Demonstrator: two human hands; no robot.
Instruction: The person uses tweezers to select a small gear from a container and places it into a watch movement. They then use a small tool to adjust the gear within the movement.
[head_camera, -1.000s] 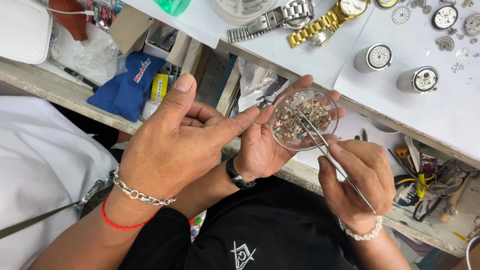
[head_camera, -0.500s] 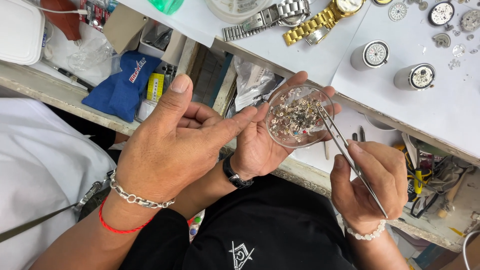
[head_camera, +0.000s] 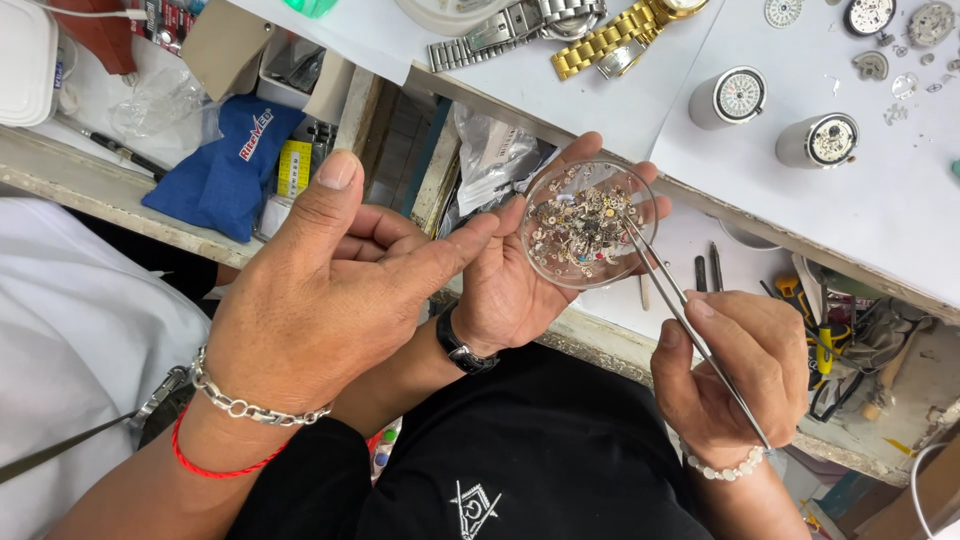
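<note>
Nearest, a co-worker's hand (head_camera: 320, 300) is spread open, its fingers reaching toward the dish and just short of it. Right hand (head_camera: 735, 385) pinches long tweezers (head_camera: 680, 310), whose tips are down among the parts. Left hand (head_camera: 510, 290), palm up, cradles the round clear dish (head_camera: 588, 225) of tiny watch parts in front of the desk (head_camera: 900, 210). Step in hand: sorting through the pile. Next, likely a fine pinch on a single piece with the dish held level.

A clear, glossy round dish (head_camera: 588, 225) is filled with tiny shiny metal watch parts (head_camera: 580, 222). Slim polished steel tweezers (head_camera: 690, 325) are seen above matt white paper (head_camera: 900, 200).
</note>
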